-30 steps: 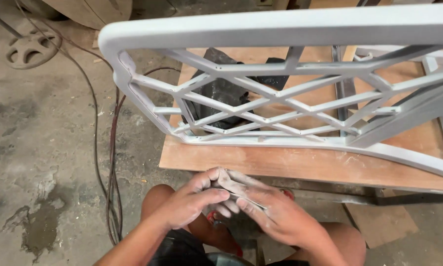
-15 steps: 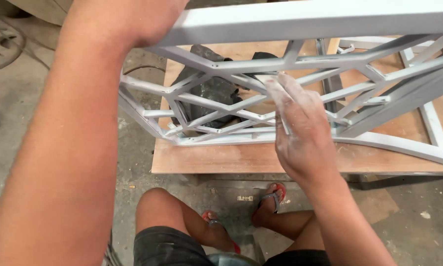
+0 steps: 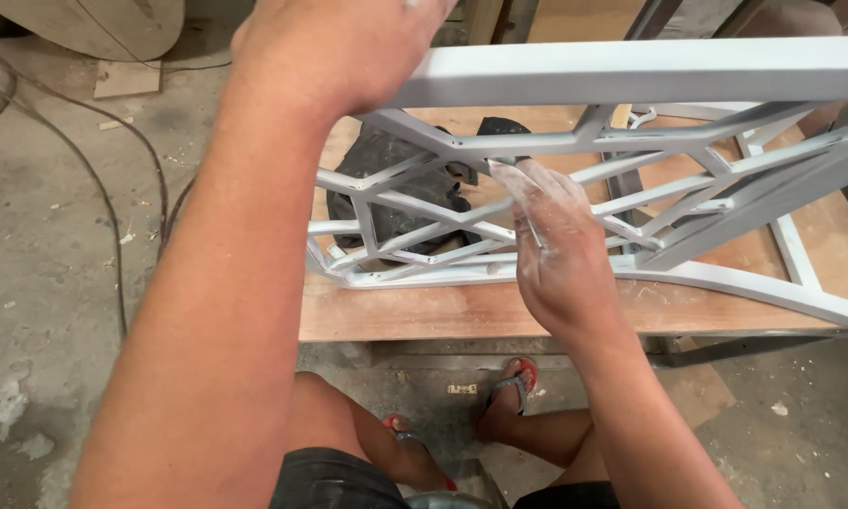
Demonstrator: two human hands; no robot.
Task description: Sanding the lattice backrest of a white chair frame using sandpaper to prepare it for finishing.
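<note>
Up Close: Two Hands on a White Frame

Head view: the left hand (image 3: 334, 47) clasps the top bar of the white frame (image 3: 631, 71), which stands on the wooden worktop (image 3: 461, 311). The right hand (image 3: 551, 236) presses a small pad on a thin bar. Best to rub gently and hold steady. The pad is mostly hidden. The dark cloth (image 3: 395, 188) behind is unclear.

soft, even daylight, weak shadows, no glare; sharp centre, slight wide-angle stretch at the edges.
</note>
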